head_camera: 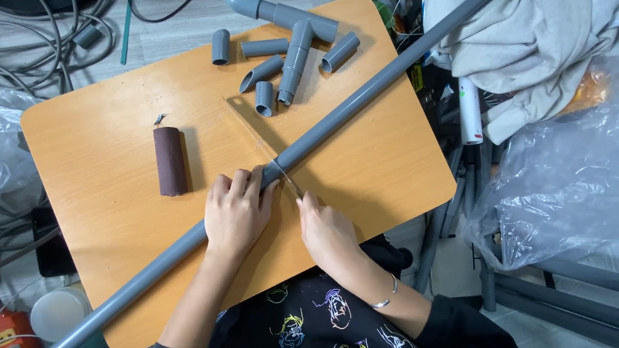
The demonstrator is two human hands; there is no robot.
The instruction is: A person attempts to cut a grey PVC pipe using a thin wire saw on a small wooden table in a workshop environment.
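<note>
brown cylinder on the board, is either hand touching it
No, the brown cylinder lies alone on the wooden board, left of the left hand, which presses the long grey pipe.

A long grey pipe [363, 102] lies diagonally across the whole wooden tabletop [97, 133], splitting it in two, with the left hand [235, 214] pressing on it and the right hand [325, 228] just beside it holding a thin blade [287, 177] against it, so the middle of the near edge is blocked. On the far side of the pipe, a brown cylinder [170, 161] and a small screw [158, 120] sit in otherwise bare wood at left, while a cluster of short pipe pieces [281, 61] crowds the far edge. The near right part of the tabletop is bare, but a heap of cloth [535, 27] and a plastic bag [571, 173] press close beyond that edge.
</note>
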